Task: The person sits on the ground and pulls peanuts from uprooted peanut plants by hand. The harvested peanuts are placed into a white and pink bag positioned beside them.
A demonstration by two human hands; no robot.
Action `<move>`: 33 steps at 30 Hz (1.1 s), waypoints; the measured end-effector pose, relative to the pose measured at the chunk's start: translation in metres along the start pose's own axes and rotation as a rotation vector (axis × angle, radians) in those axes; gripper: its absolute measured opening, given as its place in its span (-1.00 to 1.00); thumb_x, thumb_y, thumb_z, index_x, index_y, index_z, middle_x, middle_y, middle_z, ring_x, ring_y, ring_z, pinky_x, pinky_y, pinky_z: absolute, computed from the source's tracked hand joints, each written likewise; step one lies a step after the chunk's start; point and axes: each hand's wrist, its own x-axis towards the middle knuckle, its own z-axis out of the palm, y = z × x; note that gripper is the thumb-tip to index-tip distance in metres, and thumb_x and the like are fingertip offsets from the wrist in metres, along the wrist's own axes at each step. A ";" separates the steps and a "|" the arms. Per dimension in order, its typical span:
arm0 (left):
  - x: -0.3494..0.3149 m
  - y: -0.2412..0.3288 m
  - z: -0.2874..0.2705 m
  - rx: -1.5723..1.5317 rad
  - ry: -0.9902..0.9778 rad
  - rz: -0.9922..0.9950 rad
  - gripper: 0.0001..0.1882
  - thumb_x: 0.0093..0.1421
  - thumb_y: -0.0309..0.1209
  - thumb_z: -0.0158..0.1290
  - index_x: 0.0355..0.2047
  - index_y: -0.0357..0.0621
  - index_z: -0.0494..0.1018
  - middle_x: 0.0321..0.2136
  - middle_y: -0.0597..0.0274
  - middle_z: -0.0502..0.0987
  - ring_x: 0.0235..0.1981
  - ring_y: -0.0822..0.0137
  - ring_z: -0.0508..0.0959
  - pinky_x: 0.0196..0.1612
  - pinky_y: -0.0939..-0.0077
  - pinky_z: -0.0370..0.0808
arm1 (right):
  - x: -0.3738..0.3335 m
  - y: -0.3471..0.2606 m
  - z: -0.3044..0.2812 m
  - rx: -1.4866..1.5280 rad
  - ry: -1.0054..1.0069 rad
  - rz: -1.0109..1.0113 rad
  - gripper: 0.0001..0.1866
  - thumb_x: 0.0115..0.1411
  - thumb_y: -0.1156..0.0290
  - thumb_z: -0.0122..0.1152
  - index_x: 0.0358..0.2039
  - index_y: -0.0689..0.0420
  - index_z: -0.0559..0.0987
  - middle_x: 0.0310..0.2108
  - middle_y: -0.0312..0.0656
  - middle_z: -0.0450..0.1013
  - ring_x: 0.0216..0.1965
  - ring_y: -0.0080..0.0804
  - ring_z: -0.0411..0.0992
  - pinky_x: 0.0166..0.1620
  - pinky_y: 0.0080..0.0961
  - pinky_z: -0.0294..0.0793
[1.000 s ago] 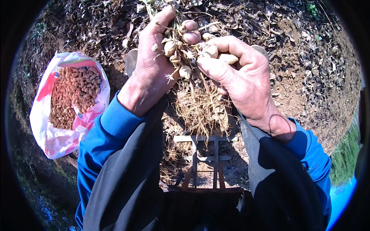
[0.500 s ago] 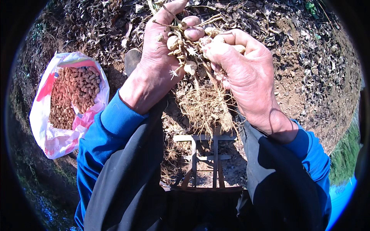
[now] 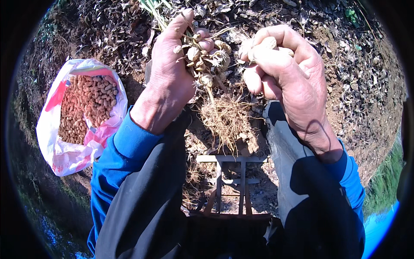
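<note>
My left hand (image 3: 173, 80) is closed round a peanut plant, its thumb up and its fingertips showing on the far side of the stems. Several pale pods and dry stalks cluster in that grip, and the plant's tangled tan roots (image 3: 226, 121) hang below toward my knees. Green stems stick out above the thumb. To the right, apart from the plant, my right hand (image 3: 289, 71) is closed with peanuts (image 3: 269, 43) pinched between thumb and fingers. How many it holds inside the palm is hidden.
A white and pink sack (image 3: 49, 129) full of peanuts (image 3: 88, 103) stands open on the left. Between my dark-trousered legs is a metal frame (image 3: 233, 159). Dry leaves (image 3: 358, 82) and bare soil cover the ground; grass (image 3: 381, 172) grows at the far right.
My right hand has pulled away from the plant to the right, with peanuts in its fingers. My left hand has shifted slightly left and nearer, still holding the plant.
</note>
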 end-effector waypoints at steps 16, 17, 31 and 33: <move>-0.007 -0.007 0.027 0.068 0.259 0.017 -0.76 0.28 -0.22 0.05 -0.14 -0.05 0.41 -0.44 0.31 0.50 -0.53 0.40 0.50 -0.50 0.45 0.51 | -0.009 0.023 0.011 -0.434 -0.149 -0.058 -0.68 -0.01 0.63 0.39 -0.19 0.25 0.60 -0.38 -0.36 0.52 -0.39 -0.74 0.42 -0.26 -0.75 0.46; -0.004 -0.008 0.027 0.077 0.240 0.013 -0.76 0.29 -0.21 0.04 -0.13 -0.04 0.41 -0.46 0.30 0.50 -0.54 0.38 0.50 -0.50 0.43 0.52 | -0.008 0.025 0.010 -0.498 -0.131 -0.130 -0.70 0.00 0.62 0.39 -0.19 0.25 0.59 -0.39 -0.35 0.52 -0.40 -0.73 0.41 -0.28 -0.75 0.46; -0.009 -0.007 0.022 0.143 0.088 0.119 -0.74 0.32 -0.21 -0.02 -0.12 -0.11 0.41 -0.35 0.22 0.55 -0.36 0.33 0.58 -0.25 0.34 0.58 | -0.014 0.023 -0.001 -0.054 -0.027 0.177 -0.83 0.13 0.53 0.29 -0.24 0.22 0.59 -0.52 -0.44 0.42 -0.55 -0.80 0.33 -0.50 -0.80 0.31; -0.003 -0.007 0.014 0.099 0.021 0.103 -0.76 0.34 -0.22 -0.05 -0.17 -0.11 0.43 -0.42 0.24 0.55 -0.44 0.36 0.59 -0.32 0.40 0.60 | -0.012 0.026 -0.003 -0.074 -0.032 0.171 -0.83 0.14 0.53 0.29 -0.23 0.23 0.58 -0.52 -0.43 0.42 -0.55 -0.80 0.33 -0.50 -0.80 0.31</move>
